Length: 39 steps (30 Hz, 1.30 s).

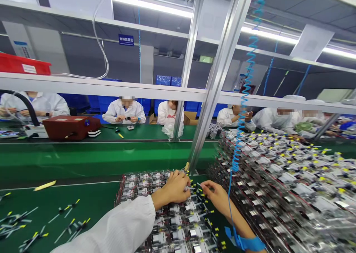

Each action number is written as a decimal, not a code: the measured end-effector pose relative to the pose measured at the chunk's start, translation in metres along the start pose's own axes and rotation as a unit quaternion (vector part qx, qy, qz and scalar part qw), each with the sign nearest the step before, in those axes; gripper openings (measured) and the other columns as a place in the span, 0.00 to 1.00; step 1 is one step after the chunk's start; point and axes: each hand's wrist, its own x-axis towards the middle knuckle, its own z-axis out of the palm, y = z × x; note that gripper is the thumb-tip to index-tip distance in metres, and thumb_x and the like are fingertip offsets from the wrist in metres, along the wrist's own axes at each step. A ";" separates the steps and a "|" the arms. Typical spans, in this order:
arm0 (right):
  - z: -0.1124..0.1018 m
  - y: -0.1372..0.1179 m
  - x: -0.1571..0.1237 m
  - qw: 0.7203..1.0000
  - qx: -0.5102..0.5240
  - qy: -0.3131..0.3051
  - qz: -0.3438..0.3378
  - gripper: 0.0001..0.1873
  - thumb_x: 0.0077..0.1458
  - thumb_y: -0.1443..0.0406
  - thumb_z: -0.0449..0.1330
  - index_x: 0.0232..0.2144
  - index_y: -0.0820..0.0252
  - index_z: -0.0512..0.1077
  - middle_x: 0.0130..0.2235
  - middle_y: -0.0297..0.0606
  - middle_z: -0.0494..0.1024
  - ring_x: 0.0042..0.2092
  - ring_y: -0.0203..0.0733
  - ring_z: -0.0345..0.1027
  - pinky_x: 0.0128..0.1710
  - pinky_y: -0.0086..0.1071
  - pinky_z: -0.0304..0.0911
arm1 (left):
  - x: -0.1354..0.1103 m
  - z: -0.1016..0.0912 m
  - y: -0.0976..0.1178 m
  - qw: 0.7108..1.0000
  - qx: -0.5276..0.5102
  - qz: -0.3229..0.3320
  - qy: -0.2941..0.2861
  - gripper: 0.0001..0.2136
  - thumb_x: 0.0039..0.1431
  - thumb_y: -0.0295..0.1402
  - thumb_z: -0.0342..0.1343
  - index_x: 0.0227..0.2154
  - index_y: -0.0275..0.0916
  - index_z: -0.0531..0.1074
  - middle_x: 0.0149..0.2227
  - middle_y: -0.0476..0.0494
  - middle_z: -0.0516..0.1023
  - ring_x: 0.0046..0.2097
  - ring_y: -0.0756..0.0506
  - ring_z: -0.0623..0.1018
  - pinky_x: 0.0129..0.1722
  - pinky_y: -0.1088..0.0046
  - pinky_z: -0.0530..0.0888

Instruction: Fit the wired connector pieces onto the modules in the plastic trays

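My left hand (175, 187) reaches over a clear tray of small white-and-silver parts (174, 220) with thin wires. Its fingers are bent down round one of the parts near the tray's far right corner; what they grip is mostly hidden. Just to the right, my right hand (218, 196) has thumb and forefinger pinched at the end of a thin pale strip (198, 185). Small yellow-tipped pieces (211, 211) stick out along the tray's right edge. A blue wrist strap (251, 243) with a coiled blue cord (252, 49) is round my right wrist.
Tall stacks of similar filled trays (278, 178) stand at right. Loose yellow-tipped strips (16, 221) and a flat yellow stick (45, 185) lie on the green bench at left. A metal post (215, 71) rises ahead. Co-workers in white (125, 110) sit beyond the green belt (97, 156).
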 end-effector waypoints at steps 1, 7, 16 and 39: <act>0.000 -0.001 0.000 1.000 0.006 0.003 0.000 0.27 0.44 0.40 0.62 0.28 0.58 0.76 0.28 0.39 0.77 0.32 0.49 0.74 0.31 0.36 0.69 | 0.000 0.000 -0.001 1.000 -0.002 0.009 0.000 0.10 0.60 0.34 0.52 0.42 0.40 0.72 0.46 0.39 0.72 0.51 0.36 0.68 0.52 0.58 0.65; 0.003 -0.004 0.000 1.000 0.022 0.001 0.000 0.32 0.44 0.37 0.60 0.32 0.59 0.75 0.33 0.42 0.79 0.32 0.49 0.75 0.30 0.35 0.69 | -0.001 -0.001 -0.005 1.000 -0.014 0.021 -0.001 0.07 0.59 0.31 0.53 0.39 0.41 0.72 0.44 0.42 0.73 0.50 0.38 0.68 0.52 0.60 0.65; -0.006 -0.003 -0.005 1.000 -0.015 -0.003 -0.006 0.29 0.47 0.39 0.59 0.33 0.58 0.76 0.33 0.42 0.79 0.36 0.51 0.76 0.30 0.34 0.68 | 0.001 0.011 -0.001 0.999 -0.013 0.008 0.029 0.06 0.62 0.31 0.51 0.40 0.39 0.70 0.43 0.41 0.73 0.48 0.39 0.69 0.49 0.64 0.66; 0.010 -0.022 0.043 0.982 -0.141 -0.090 -0.089 0.12 0.52 0.58 0.60 0.32 0.60 0.77 0.32 0.38 0.80 0.35 0.42 0.72 0.39 0.36 0.65 | 0.007 -0.006 -0.042 0.992 0.066 0.108 0.031 0.09 0.65 0.34 0.50 0.45 0.43 0.71 0.43 0.43 0.72 0.44 0.40 0.71 0.44 0.64 0.67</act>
